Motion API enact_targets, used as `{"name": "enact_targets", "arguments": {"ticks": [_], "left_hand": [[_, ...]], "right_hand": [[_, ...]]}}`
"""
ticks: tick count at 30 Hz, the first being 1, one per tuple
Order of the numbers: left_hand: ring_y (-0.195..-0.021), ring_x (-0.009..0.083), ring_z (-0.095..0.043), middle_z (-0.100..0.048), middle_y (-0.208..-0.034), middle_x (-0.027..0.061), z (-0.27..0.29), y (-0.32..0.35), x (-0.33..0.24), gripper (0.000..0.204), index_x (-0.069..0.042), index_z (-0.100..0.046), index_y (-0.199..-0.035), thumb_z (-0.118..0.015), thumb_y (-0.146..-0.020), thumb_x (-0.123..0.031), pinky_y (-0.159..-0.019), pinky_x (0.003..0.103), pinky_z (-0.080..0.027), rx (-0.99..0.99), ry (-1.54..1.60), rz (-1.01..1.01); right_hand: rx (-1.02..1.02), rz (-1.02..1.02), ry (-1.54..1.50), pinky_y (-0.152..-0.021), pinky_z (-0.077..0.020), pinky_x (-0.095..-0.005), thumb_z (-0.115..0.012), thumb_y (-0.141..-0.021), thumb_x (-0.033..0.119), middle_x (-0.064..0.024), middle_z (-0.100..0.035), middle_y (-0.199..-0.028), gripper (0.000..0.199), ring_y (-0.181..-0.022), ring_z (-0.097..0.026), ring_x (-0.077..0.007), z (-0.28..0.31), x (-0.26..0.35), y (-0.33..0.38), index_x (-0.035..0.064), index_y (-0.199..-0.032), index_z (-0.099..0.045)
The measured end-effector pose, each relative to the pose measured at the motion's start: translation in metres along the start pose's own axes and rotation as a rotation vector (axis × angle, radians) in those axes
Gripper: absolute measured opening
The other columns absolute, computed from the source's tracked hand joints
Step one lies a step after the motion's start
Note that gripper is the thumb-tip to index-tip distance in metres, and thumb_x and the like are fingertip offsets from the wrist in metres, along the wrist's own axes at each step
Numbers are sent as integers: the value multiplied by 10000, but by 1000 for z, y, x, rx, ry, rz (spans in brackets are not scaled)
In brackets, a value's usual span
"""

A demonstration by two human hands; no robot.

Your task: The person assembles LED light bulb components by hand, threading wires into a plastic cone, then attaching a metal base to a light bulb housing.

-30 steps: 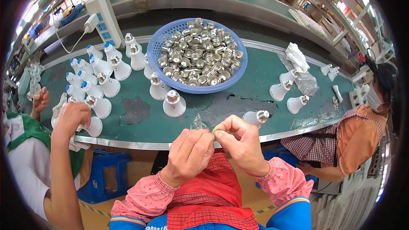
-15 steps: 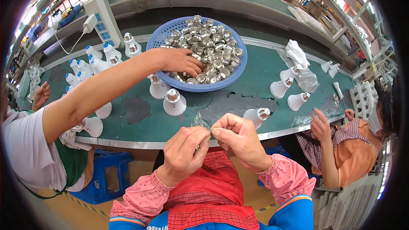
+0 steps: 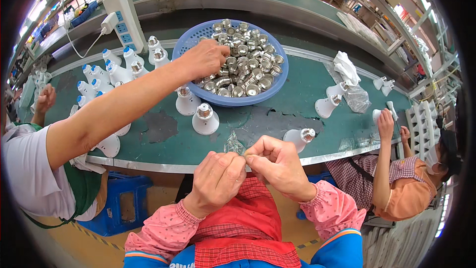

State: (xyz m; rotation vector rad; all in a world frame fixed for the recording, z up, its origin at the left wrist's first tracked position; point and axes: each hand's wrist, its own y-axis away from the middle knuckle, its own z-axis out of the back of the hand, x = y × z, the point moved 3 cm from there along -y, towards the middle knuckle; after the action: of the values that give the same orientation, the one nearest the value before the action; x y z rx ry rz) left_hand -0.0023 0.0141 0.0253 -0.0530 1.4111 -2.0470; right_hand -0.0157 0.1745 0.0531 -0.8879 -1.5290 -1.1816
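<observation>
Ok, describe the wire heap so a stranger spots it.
Find the blue basket on the green table. Toward the near edge, just beyond the wearer's left hand, lies the wire heap. Spiky and silvery, it stands apart from the white bulb bodies.

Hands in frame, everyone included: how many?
6: wearer's left hand and right hand, close together; one reaching hand over the blue basket; one far-left hand; at right, a co-worker's nearer hand and farther hand. Others may be hidden.

Left hand and right hand obscure anything between their fingers; left of these, a co-worker's forearm partly hides white bulbs.
</observation>
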Motion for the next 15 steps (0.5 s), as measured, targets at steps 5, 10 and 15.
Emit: {"name": "enact_targets", "arguments": {"ticks": [5, 10, 15], "left_hand": [[-694, 252, -639, -645, -884, 106, 2, 0, 0, 307, -2, -637, -982, -752, -722, 113, -581, 352, -501, 14, -45, -43], [-691, 252, -630, -648, -850, 94, 1, -1, 1, 290, -17, -641, -941, -753, -709, 117, -585, 349, -501, -33, 46, 34], [-694, 246, -640, -667, -842, 98, -8, 0, -2, 296, -21, -636, -923, -753, -706, 143, -590, 331, -508, -79, 172, 181]], "right_hand": [[22, 77, 91, -574, -475, -221, -667, -964, 68, -12, -662, -822, 106, -694, -594, -43, 0, -6, -4, -36, -964, -644], [56, 120, 223, -536, -468, -212, -665, -978, 80, -11, -661, -799, 106, -651, -594, -41, 0, 5, 0, -24, -980, -646], [6, 36, 8, -601, -481, -216, -645, -991, 69, -5, -651, -867, 98, -719, -581, -36, 7, -1, 6, -28, -1004, -631]]}}
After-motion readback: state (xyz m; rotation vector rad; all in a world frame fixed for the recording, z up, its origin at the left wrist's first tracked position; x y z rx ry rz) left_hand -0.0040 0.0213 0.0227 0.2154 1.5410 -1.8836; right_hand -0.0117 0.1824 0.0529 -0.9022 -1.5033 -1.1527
